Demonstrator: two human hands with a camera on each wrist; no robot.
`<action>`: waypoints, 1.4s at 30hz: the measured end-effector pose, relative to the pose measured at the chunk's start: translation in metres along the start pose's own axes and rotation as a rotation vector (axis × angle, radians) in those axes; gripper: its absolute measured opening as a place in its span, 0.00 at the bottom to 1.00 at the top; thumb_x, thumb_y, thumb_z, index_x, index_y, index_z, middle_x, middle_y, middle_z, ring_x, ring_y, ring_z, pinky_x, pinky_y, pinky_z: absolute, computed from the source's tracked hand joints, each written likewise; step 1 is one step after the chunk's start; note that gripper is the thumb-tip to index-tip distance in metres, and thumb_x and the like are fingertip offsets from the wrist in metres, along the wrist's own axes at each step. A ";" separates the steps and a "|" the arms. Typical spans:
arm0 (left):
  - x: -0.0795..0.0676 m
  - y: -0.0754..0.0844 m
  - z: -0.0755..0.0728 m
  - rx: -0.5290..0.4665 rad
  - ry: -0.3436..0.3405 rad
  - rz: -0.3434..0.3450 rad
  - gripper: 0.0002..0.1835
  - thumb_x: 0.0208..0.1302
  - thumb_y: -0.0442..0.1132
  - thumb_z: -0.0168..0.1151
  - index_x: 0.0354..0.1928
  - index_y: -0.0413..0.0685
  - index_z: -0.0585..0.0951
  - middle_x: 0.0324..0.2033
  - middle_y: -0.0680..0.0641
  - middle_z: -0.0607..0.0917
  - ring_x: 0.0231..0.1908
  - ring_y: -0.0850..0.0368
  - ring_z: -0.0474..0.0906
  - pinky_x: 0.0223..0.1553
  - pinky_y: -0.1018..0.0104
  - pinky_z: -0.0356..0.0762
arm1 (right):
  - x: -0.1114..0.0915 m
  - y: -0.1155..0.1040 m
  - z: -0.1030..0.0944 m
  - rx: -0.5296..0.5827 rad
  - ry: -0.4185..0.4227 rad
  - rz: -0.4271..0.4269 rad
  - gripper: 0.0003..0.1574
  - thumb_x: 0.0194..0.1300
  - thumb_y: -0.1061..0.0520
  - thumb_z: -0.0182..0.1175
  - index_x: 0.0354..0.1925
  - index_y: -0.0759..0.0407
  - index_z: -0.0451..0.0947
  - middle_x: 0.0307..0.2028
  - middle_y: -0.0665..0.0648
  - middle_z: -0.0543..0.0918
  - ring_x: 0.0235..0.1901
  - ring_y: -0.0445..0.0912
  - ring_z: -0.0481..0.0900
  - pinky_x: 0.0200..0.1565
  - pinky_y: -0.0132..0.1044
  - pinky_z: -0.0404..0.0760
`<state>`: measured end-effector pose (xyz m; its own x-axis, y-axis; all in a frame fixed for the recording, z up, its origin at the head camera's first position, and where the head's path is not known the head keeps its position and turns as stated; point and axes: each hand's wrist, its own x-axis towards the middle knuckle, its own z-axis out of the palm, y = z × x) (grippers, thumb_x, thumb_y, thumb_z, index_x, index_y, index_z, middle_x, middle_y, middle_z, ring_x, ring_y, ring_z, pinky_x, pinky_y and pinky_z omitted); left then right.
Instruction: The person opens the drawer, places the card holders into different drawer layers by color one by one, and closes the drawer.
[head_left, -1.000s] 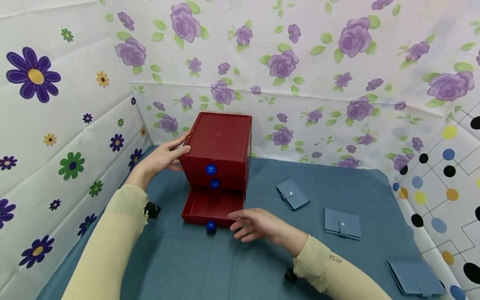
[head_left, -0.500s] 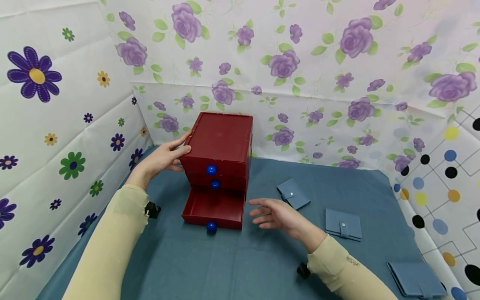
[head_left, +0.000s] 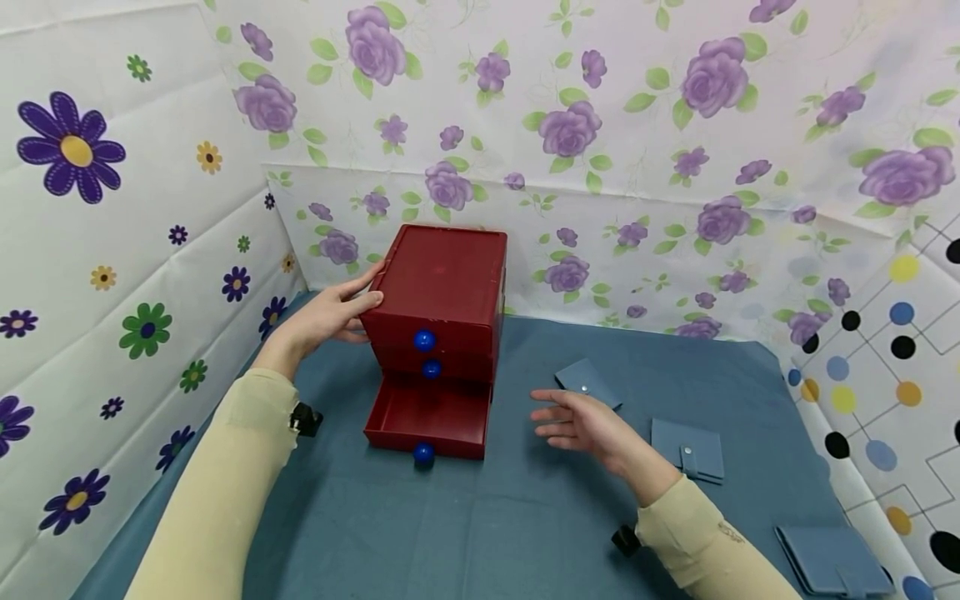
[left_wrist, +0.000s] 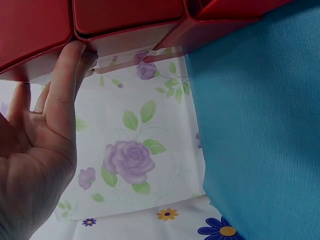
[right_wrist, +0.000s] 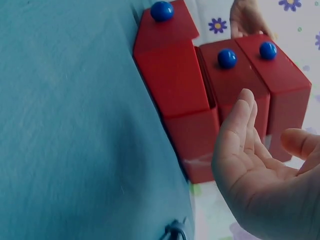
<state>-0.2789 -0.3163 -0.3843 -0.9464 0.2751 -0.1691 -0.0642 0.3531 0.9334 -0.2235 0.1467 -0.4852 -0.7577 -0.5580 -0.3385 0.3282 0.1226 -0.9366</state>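
A small red drawer cabinet (head_left: 442, 275) with blue ball knobs stands on the blue cloth. Its bottom drawer (head_left: 431, 417) is pulled out, showing a bare floor, while the two drawers above are in. Against the cabinet's left side and upper edge rests my left hand (head_left: 326, 317); in the left wrist view its fingers (left_wrist: 62, 95) reach up along the red side. My right hand (head_left: 588, 429) holds nothing and hovers to the right of the drawer, fingers extended, overlapping a blue wallet (head_left: 583, 379). In the right wrist view the right palm (right_wrist: 260, 175) faces the cabinet.
Another blue wallet with a snap strap (head_left: 686, 446) lies to the right of my right hand. A third blue wallet (head_left: 832, 558) is at the front right. Flower-printed sheets (head_left: 637, 167) hang behind and at the left; a dotted sheet (head_left: 892, 400) hangs at the right.
My right hand has moved away from the front of the bottom drawer, rightward and slightly up in the head view. My left hand and the cabinet have stayed in place.
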 end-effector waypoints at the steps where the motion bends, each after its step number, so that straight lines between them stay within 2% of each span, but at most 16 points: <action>1: 0.000 0.000 0.000 0.003 -0.002 0.001 0.39 0.81 0.62 0.57 0.84 0.85 0.49 0.85 0.45 0.51 0.60 0.35 0.84 0.60 0.34 0.78 | -0.001 0.000 -0.003 -0.004 0.010 -0.007 0.39 0.88 0.38 0.45 0.82 0.59 0.64 0.69 0.70 0.77 0.67 0.62 0.78 0.63 0.47 0.81; 6: 0.001 0.000 0.000 0.009 -0.001 0.001 0.39 0.80 0.63 0.57 0.84 0.86 0.50 0.85 0.46 0.52 0.60 0.35 0.84 0.60 0.35 0.79 | -0.007 -0.001 -0.016 -0.079 0.103 -0.043 0.39 0.88 0.37 0.45 0.82 0.58 0.64 0.69 0.69 0.77 0.64 0.58 0.81 0.63 0.49 0.82; 12: 0.002 0.000 0.002 0.011 -0.006 0.006 0.38 0.81 0.62 0.56 0.84 0.86 0.50 0.84 0.44 0.54 0.60 0.36 0.84 0.56 0.42 0.84 | -0.013 -0.001 -0.031 -0.176 0.220 -0.059 0.39 0.87 0.37 0.46 0.81 0.57 0.65 0.68 0.71 0.77 0.63 0.60 0.81 0.63 0.51 0.82; 16: 0.002 0.000 0.001 0.002 -0.009 0.006 0.39 0.81 0.62 0.56 0.85 0.85 0.49 0.84 0.43 0.55 0.60 0.36 0.84 0.58 0.38 0.81 | -0.015 -0.001 -0.036 -0.226 0.268 -0.074 0.37 0.87 0.40 0.48 0.80 0.60 0.66 0.68 0.72 0.77 0.64 0.62 0.80 0.63 0.52 0.82; 24: 0.003 -0.002 0.001 0.000 -0.011 0.011 0.39 0.81 0.63 0.56 0.84 0.86 0.50 0.84 0.43 0.56 0.61 0.35 0.83 0.57 0.41 0.83 | -0.012 0.004 -0.040 -0.489 0.425 -0.103 0.32 0.84 0.51 0.57 0.77 0.64 0.70 0.66 0.69 0.78 0.62 0.62 0.80 0.59 0.55 0.84; 30: 0.003 -0.003 0.001 -0.002 -0.007 0.005 0.39 0.80 0.63 0.57 0.84 0.85 0.50 0.84 0.42 0.55 0.63 0.33 0.82 0.57 0.41 0.83 | -0.005 0.005 -0.046 -0.749 0.509 -0.097 0.37 0.78 0.50 0.65 0.77 0.63 0.70 0.66 0.70 0.79 0.64 0.65 0.78 0.59 0.61 0.81; 32: 0.002 -0.002 0.000 -0.003 -0.004 0.007 0.40 0.80 0.63 0.57 0.85 0.85 0.50 0.84 0.42 0.55 0.63 0.33 0.81 0.57 0.40 0.83 | -0.001 0.005 -0.048 -0.837 0.531 -0.086 0.42 0.77 0.49 0.67 0.78 0.65 0.67 0.68 0.73 0.76 0.65 0.68 0.76 0.60 0.64 0.79; 36: 0.001 -0.001 -0.001 0.000 0.001 0.008 0.39 0.80 0.63 0.57 0.85 0.85 0.50 0.83 0.40 0.57 0.63 0.34 0.82 0.58 0.39 0.82 | 0.011 0.004 -0.050 -0.995 0.551 0.001 0.52 0.73 0.43 0.69 0.81 0.68 0.61 0.72 0.77 0.68 0.68 0.73 0.69 0.60 0.69 0.76; 39: 0.000 -0.002 -0.001 0.005 0.002 0.004 0.39 0.80 0.63 0.57 0.85 0.85 0.50 0.82 0.40 0.58 0.62 0.34 0.83 0.57 0.40 0.82 | 0.020 0.006 -0.050 -1.057 0.535 0.079 0.59 0.71 0.38 0.70 0.81 0.70 0.58 0.73 0.80 0.64 0.69 0.75 0.67 0.59 0.70 0.76; 42: 0.000 -0.002 -0.002 0.002 0.000 0.001 0.39 0.80 0.63 0.57 0.85 0.85 0.50 0.82 0.39 0.59 0.62 0.34 0.83 0.58 0.38 0.81 | 0.029 0.008 -0.049 -1.098 0.529 0.123 0.62 0.69 0.35 0.71 0.80 0.73 0.59 0.72 0.81 0.65 0.68 0.75 0.67 0.59 0.71 0.75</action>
<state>-0.2793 -0.3185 -0.3857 -0.9464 0.2756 -0.1684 -0.0627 0.3546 0.9329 -0.2703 0.1720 -0.5068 -0.9749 -0.1229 -0.1855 -0.0423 0.9208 -0.3878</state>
